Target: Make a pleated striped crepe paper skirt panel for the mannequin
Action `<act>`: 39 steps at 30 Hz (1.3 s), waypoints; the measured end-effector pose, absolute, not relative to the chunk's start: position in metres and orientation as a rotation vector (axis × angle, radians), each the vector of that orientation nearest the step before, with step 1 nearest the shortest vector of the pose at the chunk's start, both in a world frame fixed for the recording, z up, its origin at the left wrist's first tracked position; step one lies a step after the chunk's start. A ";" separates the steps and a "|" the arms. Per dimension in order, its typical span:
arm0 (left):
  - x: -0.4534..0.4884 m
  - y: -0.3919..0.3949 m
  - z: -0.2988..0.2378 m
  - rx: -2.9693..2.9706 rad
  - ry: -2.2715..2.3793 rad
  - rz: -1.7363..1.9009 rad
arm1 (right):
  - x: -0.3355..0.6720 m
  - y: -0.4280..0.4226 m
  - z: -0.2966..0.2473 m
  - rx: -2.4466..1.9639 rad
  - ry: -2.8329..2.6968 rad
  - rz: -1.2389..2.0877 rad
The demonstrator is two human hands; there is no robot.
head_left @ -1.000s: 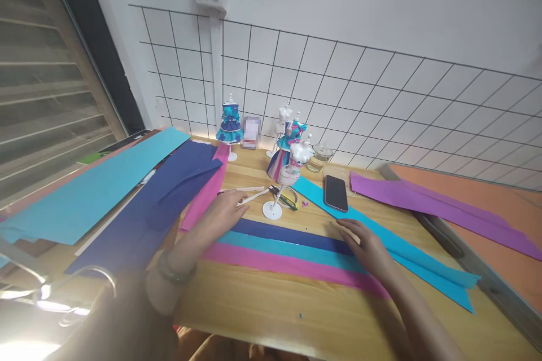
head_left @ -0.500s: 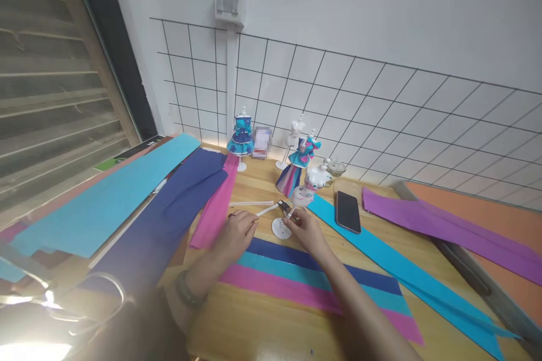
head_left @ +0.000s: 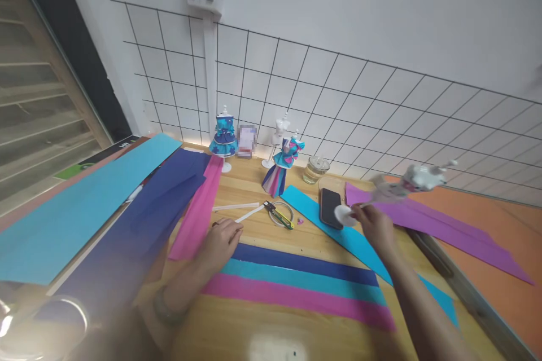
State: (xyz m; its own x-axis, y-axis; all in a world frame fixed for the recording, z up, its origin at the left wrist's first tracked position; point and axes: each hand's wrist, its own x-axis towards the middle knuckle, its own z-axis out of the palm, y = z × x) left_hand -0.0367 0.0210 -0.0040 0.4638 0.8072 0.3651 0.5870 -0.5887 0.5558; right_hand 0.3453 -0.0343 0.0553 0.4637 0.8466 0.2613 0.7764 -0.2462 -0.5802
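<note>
My right hand (head_left: 375,224) grips the thin stand of a small white mannequin (head_left: 412,180), lifted and tilted sideways over the purple paper strip (head_left: 440,220); its round base (head_left: 344,215) hangs by the black phone (head_left: 330,207). My left hand (head_left: 222,240) rests with fingers curled on the wooden table (head_left: 271,333), at the left end of three stacked paper strips: navy (head_left: 305,262), turquoise (head_left: 296,280) and pink (head_left: 296,299). Scissors (head_left: 278,216) lie just beyond.
Three dressed mini mannequins (head_left: 223,136) (head_left: 279,166) (head_left: 279,130) and a glass jar (head_left: 315,169) stand along the grid wall. Large turquoise (head_left: 80,203), navy (head_left: 139,220) and pink (head_left: 199,208) sheets lie left. A long turquoise strip (head_left: 364,242) runs right; an orange mat (head_left: 499,225) lies far right.
My right hand went from the strips to the white mannequin, took its stand, and has lifted it rightward over the purple strip. The left hand stayed in place.
</note>
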 end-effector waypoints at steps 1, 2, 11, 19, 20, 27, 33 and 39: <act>-0.036 0.022 -0.006 2.366 1.171 0.873 | 0.366 -0.037 0.054 -2.112 -1.295 0.086; -0.036 0.024 -0.008 2.365 1.168 0.880 | 0.385 -0.040 0.051 -2.162 -1.258 0.050; -0.038 0.033 -0.014 2.279 1.243 0.919 | 0.456 -0.043 0.013 -2.363 -1.188 -0.045; -0.039 0.034 -0.014 2.250 1.267 0.905 | 0.465 -0.047 -0.001 -2.404 -1.151 -0.058; -0.039 0.034 -0.014 2.246 1.269 0.903 | 0.464 -0.048 -0.002 -2.406 -1.146 -0.055; -0.039 0.035 -0.019 2.232 1.264 0.898 | 0.457 -0.054 -0.004 -2.377 -1.142 0.018; -0.040 0.035 -0.019 2.210 1.272 0.923 | 0.447 -0.077 0.000 -2.347 -1.048 0.024; -0.039 0.034 -0.015 2.205 1.322 0.962 | 0.410 -0.090 -0.001 -2.327 -1.031 0.160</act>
